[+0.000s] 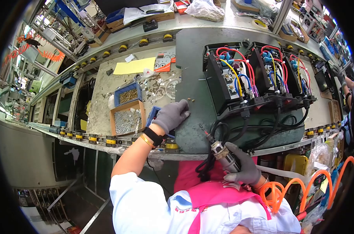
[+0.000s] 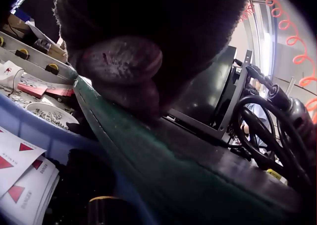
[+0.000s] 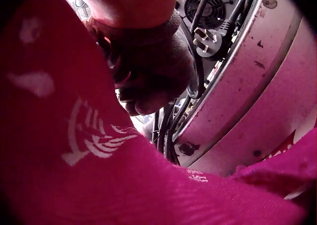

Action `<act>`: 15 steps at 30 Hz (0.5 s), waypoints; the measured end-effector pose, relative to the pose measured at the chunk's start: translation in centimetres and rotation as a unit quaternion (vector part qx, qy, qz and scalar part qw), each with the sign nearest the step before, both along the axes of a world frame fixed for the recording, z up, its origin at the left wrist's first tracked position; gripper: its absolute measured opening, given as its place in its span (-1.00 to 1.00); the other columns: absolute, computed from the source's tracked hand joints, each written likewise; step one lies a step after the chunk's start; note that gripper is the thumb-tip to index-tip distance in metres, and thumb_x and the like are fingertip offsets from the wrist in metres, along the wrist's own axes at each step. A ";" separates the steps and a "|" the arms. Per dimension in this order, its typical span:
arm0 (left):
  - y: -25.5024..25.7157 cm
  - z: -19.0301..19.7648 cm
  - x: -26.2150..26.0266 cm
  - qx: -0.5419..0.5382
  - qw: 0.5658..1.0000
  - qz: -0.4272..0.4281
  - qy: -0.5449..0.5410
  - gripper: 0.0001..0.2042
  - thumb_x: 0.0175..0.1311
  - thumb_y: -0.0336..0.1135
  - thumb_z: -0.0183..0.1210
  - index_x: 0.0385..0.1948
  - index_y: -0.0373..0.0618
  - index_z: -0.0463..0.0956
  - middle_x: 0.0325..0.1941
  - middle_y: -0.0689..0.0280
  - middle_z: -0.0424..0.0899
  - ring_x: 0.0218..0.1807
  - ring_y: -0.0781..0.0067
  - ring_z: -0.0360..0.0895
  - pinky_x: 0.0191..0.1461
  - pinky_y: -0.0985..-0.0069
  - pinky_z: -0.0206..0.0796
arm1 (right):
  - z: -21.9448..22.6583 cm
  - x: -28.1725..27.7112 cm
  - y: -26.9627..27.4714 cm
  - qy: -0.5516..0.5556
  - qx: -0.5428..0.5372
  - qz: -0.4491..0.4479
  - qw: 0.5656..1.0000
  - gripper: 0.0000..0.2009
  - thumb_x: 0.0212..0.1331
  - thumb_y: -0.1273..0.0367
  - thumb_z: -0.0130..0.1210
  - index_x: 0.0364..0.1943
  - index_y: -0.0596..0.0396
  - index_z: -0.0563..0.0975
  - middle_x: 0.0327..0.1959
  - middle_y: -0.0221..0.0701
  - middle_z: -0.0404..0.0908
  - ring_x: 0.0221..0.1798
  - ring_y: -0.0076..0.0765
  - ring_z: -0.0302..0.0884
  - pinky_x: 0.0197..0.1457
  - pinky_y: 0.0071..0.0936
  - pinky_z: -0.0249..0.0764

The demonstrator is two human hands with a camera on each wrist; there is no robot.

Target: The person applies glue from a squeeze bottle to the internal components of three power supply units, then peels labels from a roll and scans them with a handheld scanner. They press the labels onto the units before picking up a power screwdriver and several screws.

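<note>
My right hand, in a grey glove, grips a powered screwdriver by its body, the bit pointing up and left over the board's front edge. The left hand, also gloved, is at the left edge of the dark green board. Its fingertips are bent together there in the left wrist view; I cannot tell whether something small is between them. A few small brass-coloured screws lie just beyond these fingers. Black housings with red, blue and yellow wires stand in a row to the right.
Left of the board are a blue bin of brass-coloured parts and a cardboard box of silvery ones. Black power cables loop before the housings. An orange coiled hose hangs at the right. A pink apron covers much of the right wrist view.
</note>
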State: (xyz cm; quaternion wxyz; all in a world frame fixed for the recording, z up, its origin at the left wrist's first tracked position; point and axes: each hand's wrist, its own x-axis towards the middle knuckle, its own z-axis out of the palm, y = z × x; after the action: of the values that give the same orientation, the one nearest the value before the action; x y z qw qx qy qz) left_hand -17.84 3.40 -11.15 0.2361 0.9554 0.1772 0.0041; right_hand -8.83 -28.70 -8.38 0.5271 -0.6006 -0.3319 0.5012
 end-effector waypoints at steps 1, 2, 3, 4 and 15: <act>0.1 -0.1 -0.1 -0.033 0.999 0.006 -0.006 -0.69 0.18 -0.25 0.21 -0.06 -0.04 0.43 -0.35 0.18 0.64 -0.33 0.11 0.59 -0.17 0.27 0.40 | 0.0 -0.1 0.0 0.005 -0.001 0.000 1.000 0.02 -0.28 0.13 0.45 0.34 0.21 0.13 0.26 -0.14 0.30 0.33 -0.24 0.23 0.38 -0.37 0.08; 0.2 -0.2 -0.2 -0.051 0.999 0.004 -0.016 -0.68 0.18 -0.26 0.21 -0.04 -0.05 0.43 -0.33 0.18 0.63 -0.33 0.16 0.60 -0.20 0.30 0.41 | 0.1 -0.1 0.1 -0.012 0.002 0.003 1.000 0.02 -0.28 0.13 0.45 0.34 0.21 0.13 0.26 -0.14 0.30 0.33 -0.24 0.23 0.38 -0.37 0.08; 0.2 -0.2 -0.3 -0.069 0.997 0.004 -0.026 -0.68 0.19 -0.26 0.21 -0.03 -0.06 0.43 -0.31 0.18 0.63 -0.34 0.22 0.61 -0.23 0.34 0.43 | 0.4 0.0 0.3 -0.028 0.005 0.007 1.000 0.02 -0.28 0.13 0.45 0.33 0.21 0.13 0.26 -0.14 0.30 0.33 -0.24 0.23 0.38 -0.37 0.08; 0.3 -0.2 -0.4 -0.088 0.995 0.005 -0.037 -0.67 0.19 -0.27 0.21 -0.02 -0.07 0.43 -0.29 0.18 0.63 -0.34 0.27 0.61 -0.26 0.37 0.44 | 0.5 0.2 0.4 -0.046 0.008 0.012 0.999 0.02 -0.28 0.13 0.45 0.33 0.21 0.13 0.26 -0.14 0.31 0.33 -0.23 0.24 0.38 -0.37 0.08; 1.2 1.5 -2.0 -0.539 0.832 0.110 -0.072 -0.69 0.28 -0.41 0.09 0.04 -0.29 0.40 -0.13 0.19 0.58 -0.31 0.44 0.62 -0.33 0.58 0.55 | 0.0 -0.1 0.2 0.006 -0.003 0.002 1.000 0.02 -0.27 0.12 0.45 0.34 0.20 0.12 0.26 -0.14 0.30 0.33 -0.23 0.23 0.38 -0.37 0.08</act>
State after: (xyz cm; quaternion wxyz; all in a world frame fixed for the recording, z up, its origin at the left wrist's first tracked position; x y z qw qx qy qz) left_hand -19.81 4.61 -9.69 0.7234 0.6482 0.2376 0.0024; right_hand -8.89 -28.50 -8.38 0.5260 -0.5983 -0.3285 0.5073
